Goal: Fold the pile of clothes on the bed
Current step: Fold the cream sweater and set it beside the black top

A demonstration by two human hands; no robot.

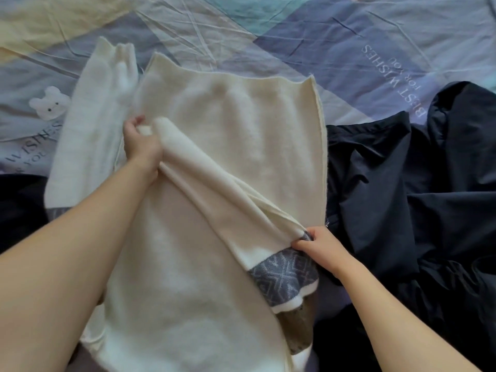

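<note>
Pinching the fuzzy cream sweater's (214, 124) sleeve (209, 173), my left hand (142, 145) grips its cuff, my right hand (319, 247) its grey-patterned shoulder.

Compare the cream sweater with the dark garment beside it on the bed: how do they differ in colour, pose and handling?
The cream sweater is pale with a grey patterned band; the dark garment is plain navy-black. The sweater lies spread flat, while the dark garment lies crumpled. The left hand and right hand both grip the sweater's sleeve; neither touches the dark garment. Both rest on the patterned bedsheet.
</note>
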